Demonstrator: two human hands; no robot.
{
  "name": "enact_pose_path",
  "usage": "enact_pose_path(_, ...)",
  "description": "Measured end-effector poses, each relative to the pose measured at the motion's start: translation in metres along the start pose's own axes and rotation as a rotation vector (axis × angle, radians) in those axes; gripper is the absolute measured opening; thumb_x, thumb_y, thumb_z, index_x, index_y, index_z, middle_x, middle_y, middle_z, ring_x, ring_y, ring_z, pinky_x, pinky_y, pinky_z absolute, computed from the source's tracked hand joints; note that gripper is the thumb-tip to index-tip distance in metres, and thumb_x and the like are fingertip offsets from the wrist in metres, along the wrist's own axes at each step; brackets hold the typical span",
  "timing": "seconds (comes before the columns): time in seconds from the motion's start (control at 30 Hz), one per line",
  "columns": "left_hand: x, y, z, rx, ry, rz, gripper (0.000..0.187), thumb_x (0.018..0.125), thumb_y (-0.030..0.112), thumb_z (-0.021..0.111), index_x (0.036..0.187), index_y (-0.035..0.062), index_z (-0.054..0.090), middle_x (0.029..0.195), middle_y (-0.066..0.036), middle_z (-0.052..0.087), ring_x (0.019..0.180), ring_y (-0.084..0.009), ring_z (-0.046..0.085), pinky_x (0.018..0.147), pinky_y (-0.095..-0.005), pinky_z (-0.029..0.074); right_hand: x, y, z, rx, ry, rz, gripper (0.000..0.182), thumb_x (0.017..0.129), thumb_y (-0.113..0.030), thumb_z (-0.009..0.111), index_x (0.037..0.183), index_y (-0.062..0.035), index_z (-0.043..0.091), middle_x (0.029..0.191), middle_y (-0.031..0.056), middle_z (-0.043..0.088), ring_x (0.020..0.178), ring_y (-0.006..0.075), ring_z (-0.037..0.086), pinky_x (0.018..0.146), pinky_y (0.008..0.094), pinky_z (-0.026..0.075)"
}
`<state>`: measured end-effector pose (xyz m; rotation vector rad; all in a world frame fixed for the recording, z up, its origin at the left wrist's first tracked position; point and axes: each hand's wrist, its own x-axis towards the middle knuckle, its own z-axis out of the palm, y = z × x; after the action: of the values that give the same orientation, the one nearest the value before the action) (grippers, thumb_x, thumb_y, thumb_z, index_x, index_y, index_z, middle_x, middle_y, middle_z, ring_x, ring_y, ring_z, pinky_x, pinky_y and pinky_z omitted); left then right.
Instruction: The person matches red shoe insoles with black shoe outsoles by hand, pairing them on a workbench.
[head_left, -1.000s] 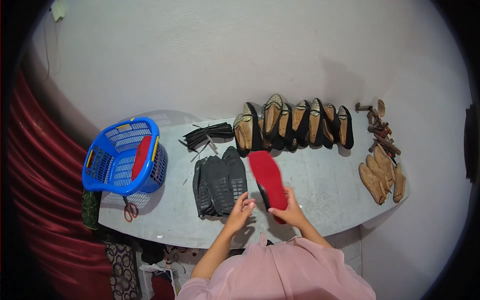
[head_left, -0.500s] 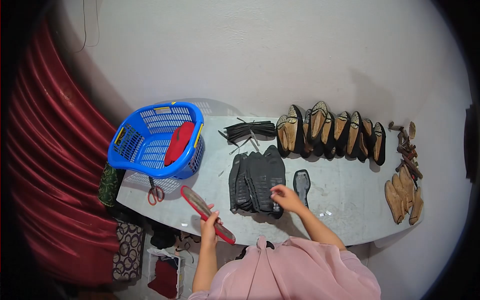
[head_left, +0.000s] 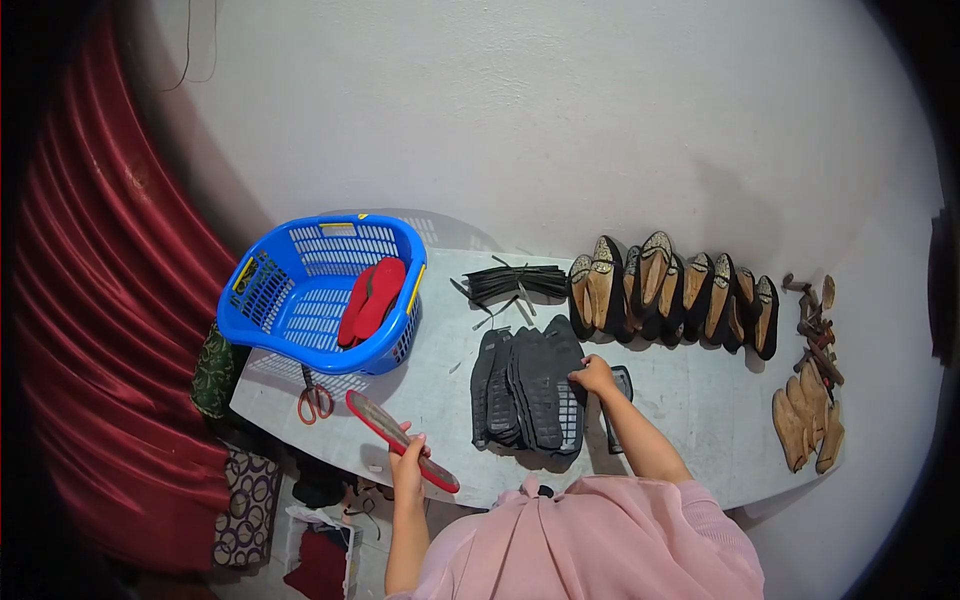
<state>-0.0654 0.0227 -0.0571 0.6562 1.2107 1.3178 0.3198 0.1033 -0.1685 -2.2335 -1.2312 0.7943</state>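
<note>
My left hand (head_left: 408,467) is closed around a red-edged insole (head_left: 375,416), its grey-brown face showing, held tilted over the table's front edge. At the table's middle lies a stack of black shoe soles (head_left: 530,385), several overlapping with a ribbed tread. My right hand (head_left: 596,376) pinches the edge of the rightmost sole in that stack, the fingertips partly hidden. Another black sole (head_left: 612,440) lies apart on the table just right of the stack, partly covered by my right forearm.
A blue basket (head_left: 300,345) holding red insoles (head_left: 380,295) stands at the left, with scissors (head_left: 316,400) in front. Black strips (head_left: 515,283) lie behind the soles. A row of black flat shoes (head_left: 655,275) lines the back; wooden shoe lasts (head_left: 800,420) lie at the right.
My right hand has moved to the stack's right edge and taken hold of a sole there. The left hand still holds the insole. The whole view has shifted slightly.
</note>
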Motion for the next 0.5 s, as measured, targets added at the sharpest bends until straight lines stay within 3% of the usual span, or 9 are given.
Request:
enact_pose_path(0.13,0.015,-0.002,0.026,0.061,-0.075,0.009,0.05,0.08,0.01,0.063,0.125,0.0007,0.043,0.081,-0.002,0.054,0.07,-0.0133,0.056,0.066,-0.0251,0.046,-0.009,-0.012,-0.019,0.107,0.035,-0.119,0.047,0.059,-0.023,0.077,0.096,-0.0019,0.058,0.09,0.015,0.064,0.086,0.0294,0.062,0.078,0.0362,0.049)
enact_pose_path(0.23,0.02,-0.007,0.053,0.173,-0.206,0.004,0.058,0.08,0.018,0.066,0.129,0.0013,0.041,0.096,-0.006,0.059,0.084,-0.0146,0.061,0.074,-0.0254,0.044,-0.029,-0.008,-0.012,0.268,0.099,-0.257,0.037,0.059,-0.016,0.075,0.088,-0.0021,0.056,0.082,0.0125,0.059,0.079,0.0281,0.059,0.073,0.0368,0.048)
enact_pose_path(0.33,0.018,-0.013,0.075,0.205,-0.315,0.006,0.059,0.08,0.014,0.065,0.131,0.0004,0.039,0.105,-0.009,0.058,0.093,-0.0172,0.061,0.081,-0.0274,0.045,-0.04,-0.004,-0.01,0.186,0.169,-0.203,0.033,0.063,-0.015,0.072,0.089,-0.0031,0.056,0.081,0.0125,0.058,0.081,0.0282,0.058,0.074,0.0368,0.047)
enact_pose_path(0.37,0.016,-0.016,0.081,0.188,-0.342,0.014,0.058,0.08,0.012,0.064,0.131,0.0002,0.039,0.105,-0.009,0.058,0.094,-0.0177,0.06,0.083,-0.0282,0.045,-0.045,-0.001,-0.007,0.039,0.324,-0.303,0.029,0.067,-0.012,0.069,0.09,-0.003,0.055,0.082,0.0124,0.056,0.082,0.0286,0.057,0.074,0.0373,0.046)
enact_pose_path(0.5,0.008,-0.012,0.093,0.143,-0.394,0.028,0.058,0.081,0.007,0.062,0.133,-0.0007,0.038,0.104,-0.009,0.059,0.096,-0.0189,0.06,0.088,-0.0306,0.044,-0.064,-0.021,-0.019,0.32,0.191,-0.351,0.03,0.072,-0.012,0.067,0.097,-0.0026,0.053,0.088,0.0139,0.057,0.083,0.0257,0.057,0.074,0.035,0.046)
